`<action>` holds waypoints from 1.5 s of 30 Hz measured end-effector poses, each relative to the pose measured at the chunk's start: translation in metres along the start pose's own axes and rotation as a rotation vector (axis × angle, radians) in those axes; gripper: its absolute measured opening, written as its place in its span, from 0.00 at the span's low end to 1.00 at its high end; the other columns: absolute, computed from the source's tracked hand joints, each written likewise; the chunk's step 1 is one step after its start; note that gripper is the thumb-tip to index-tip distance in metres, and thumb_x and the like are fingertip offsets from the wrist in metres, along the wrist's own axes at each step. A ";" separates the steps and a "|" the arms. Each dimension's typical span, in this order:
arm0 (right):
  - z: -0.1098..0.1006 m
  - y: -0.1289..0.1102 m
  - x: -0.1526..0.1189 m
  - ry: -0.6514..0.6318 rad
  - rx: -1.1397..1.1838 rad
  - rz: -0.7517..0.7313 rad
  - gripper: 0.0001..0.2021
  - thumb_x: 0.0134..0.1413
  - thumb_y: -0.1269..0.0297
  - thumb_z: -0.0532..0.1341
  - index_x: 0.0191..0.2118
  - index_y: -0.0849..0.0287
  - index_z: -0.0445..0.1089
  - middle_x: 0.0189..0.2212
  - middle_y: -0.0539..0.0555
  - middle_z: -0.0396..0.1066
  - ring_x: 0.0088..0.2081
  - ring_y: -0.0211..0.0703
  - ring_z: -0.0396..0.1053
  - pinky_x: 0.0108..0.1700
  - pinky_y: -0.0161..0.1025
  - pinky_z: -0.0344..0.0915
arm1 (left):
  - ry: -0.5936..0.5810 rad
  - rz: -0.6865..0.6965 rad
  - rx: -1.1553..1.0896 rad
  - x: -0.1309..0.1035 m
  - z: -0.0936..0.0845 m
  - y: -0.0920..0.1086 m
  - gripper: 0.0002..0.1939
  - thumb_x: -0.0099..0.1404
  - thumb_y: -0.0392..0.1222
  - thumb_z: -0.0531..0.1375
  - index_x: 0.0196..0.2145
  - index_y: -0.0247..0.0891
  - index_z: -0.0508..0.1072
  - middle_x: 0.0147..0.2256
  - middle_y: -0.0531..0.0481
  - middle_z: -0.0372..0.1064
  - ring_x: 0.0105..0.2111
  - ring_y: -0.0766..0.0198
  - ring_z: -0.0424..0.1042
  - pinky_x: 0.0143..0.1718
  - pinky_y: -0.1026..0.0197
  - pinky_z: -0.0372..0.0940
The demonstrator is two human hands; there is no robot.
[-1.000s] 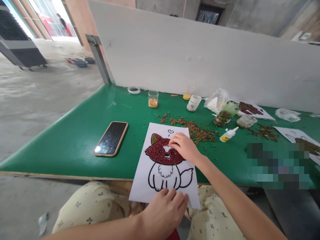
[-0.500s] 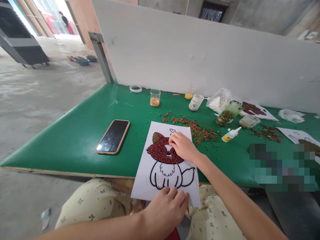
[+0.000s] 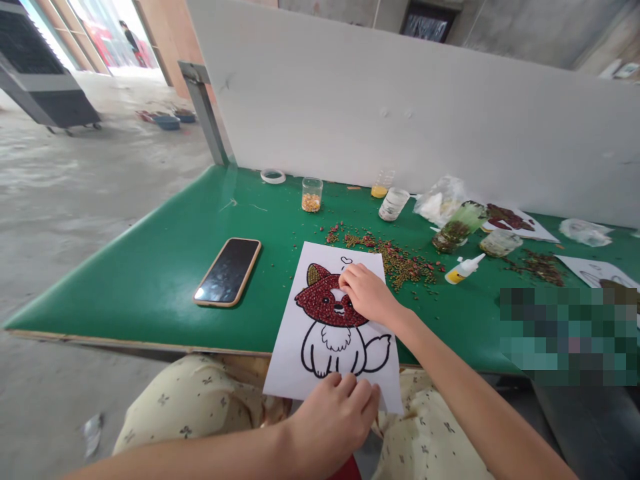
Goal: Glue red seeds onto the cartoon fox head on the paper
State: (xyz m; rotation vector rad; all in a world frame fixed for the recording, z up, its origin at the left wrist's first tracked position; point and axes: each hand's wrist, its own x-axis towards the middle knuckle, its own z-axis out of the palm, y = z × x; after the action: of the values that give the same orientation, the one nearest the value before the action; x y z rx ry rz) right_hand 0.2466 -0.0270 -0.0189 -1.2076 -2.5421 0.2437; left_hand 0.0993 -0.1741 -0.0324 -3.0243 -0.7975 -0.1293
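Observation:
A white sheet of paper (image 3: 285, 360) with a printed fox outline hangs partly over the table's front edge. Dark red beans cover the fox's head (image 3: 320, 303), and greenish beans fill its left ear; the body and tail are bare paper. My left hand (image 3: 336, 415) has its fingers curled over the sheet's bottom edge, gripping it. Pinched together, the fingertips of my right hand (image 3: 364, 290) rest on the head near the right ear, which they cover. Whatever they hold is too small or hidden to make out.
Loose red and green beans (image 3: 405, 263) lie scattered behind the sheet. A phone (image 3: 227, 272) lies to the left. Farther back stand a cup of yellow kernels (image 3: 312, 197), a tipped green jar (image 3: 460, 225) and a glue bottle (image 3: 464, 269). A white panel (image 3: 400, 113) borders the table.
Both hands stay practically in place on the sheet. The whole view has shifted very slightly; nothing else visibly differs.

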 end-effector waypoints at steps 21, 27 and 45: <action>0.001 0.006 0.003 0.057 -0.082 -0.006 0.07 0.57 0.75 0.51 0.32 0.58 0.62 0.34 0.56 0.63 0.38 0.46 0.58 0.41 0.43 0.59 | 0.040 -0.007 0.027 0.000 0.002 0.001 0.19 0.65 0.38 0.52 0.52 0.28 0.61 0.35 0.45 0.64 0.30 0.63 0.64 0.26 0.60 0.59; 0.002 0.005 0.002 0.044 -0.090 -0.013 0.07 0.57 0.75 0.51 0.31 0.58 0.61 0.34 0.55 0.63 0.37 0.45 0.58 0.41 0.42 0.59 | 0.049 -0.010 0.019 -0.001 0.003 0.001 0.18 0.65 0.38 0.51 0.52 0.28 0.62 0.35 0.46 0.64 0.30 0.63 0.64 0.26 0.60 0.59; -0.066 0.036 -0.024 0.666 -0.102 0.254 0.07 0.52 0.66 0.57 0.26 0.56 0.58 0.26 0.50 0.60 0.32 0.41 0.61 0.36 0.39 0.60 | 0.058 0.028 -0.032 -0.003 -0.002 0.001 0.20 0.64 0.39 0.53 0.53 0.28 0.61 0.36 0.46 0.65 0.32 0.62 0.63 0.27 0.59 0.58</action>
State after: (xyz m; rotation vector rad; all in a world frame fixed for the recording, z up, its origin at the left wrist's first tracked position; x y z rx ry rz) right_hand 0.3101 -0.0212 0.0277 -1.3661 -1.8472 -0.2084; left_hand 0.0969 -0.1762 -0.0310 -3.0447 -0.7554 -0.2310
